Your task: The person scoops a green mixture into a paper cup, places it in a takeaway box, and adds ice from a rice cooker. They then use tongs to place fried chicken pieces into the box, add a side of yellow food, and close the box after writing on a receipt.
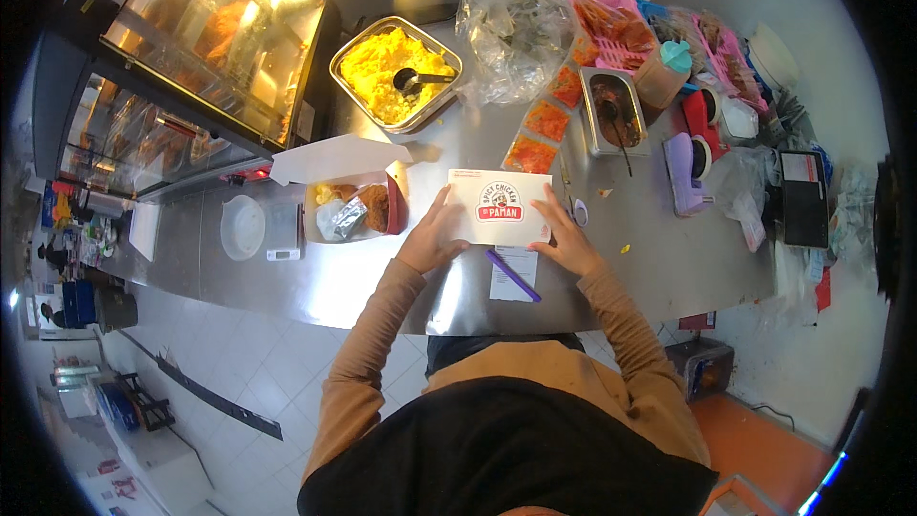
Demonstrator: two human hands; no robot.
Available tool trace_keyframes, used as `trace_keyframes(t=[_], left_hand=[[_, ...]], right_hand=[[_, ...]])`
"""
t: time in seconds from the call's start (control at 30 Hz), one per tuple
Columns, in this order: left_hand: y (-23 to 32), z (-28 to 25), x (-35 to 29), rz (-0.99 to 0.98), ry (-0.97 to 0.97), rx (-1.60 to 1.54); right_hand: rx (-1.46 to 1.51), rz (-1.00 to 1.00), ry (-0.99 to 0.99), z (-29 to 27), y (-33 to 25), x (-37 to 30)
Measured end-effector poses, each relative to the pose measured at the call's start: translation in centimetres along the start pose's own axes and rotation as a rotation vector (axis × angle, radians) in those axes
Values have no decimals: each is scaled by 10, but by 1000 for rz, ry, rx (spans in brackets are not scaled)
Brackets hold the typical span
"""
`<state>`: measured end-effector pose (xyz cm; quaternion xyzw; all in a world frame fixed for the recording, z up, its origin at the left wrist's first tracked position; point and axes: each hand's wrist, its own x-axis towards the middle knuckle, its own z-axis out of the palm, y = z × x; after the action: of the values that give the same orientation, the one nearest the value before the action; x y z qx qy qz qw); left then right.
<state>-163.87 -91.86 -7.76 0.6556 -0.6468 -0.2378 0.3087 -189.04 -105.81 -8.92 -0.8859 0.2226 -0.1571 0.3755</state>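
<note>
A closed white cardboard takeaway box with a printed red and black emblem sits in front of me on the steel counter. My left hand grips its left side, with the thumb at the near edge. On the opposite side my right hand grips it in the same way. Just left of my left hand, a second takeaway box stands with its lid up. Inside that one are a piece of fried chicken, a wrapped packet and something yellow. A purple pen lies across a paper slip below the closed box.
A steel pan of yellow food with a black scoop stands behind. Red sauce sachets and a sauce pan with a spoon are at the back right. A heated display cabinet fills the left; a scale is near it.
</note>
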Motion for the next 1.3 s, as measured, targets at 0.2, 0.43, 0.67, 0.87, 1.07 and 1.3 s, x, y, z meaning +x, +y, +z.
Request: trace_keyframes(t=[0.2, 0.43, 0.67, 0.87, 1.07, 1.3], left_hand=[[-18, 13, 11, 184, 91, 619], [-4, 14, 3, 134, 115, 362], [115, 75, 95, 84, -230, 426], [239, 254, 231, -374, -399, -871], [206, 356, 270, -301, 27, -960], [220, 350, 239, -107, 217, -472]], right_hand=[[-586, -131, -3, 13, 2, 15], [-549, -67, 60, 23, 1, 3], [-726, -75, 142, 46, 17, 5], [-352, -167, 123, 33, 11, -5], [-363, -221, 276, 27, -7, -3], [-465, -220, 374, 42, 11, 1]])
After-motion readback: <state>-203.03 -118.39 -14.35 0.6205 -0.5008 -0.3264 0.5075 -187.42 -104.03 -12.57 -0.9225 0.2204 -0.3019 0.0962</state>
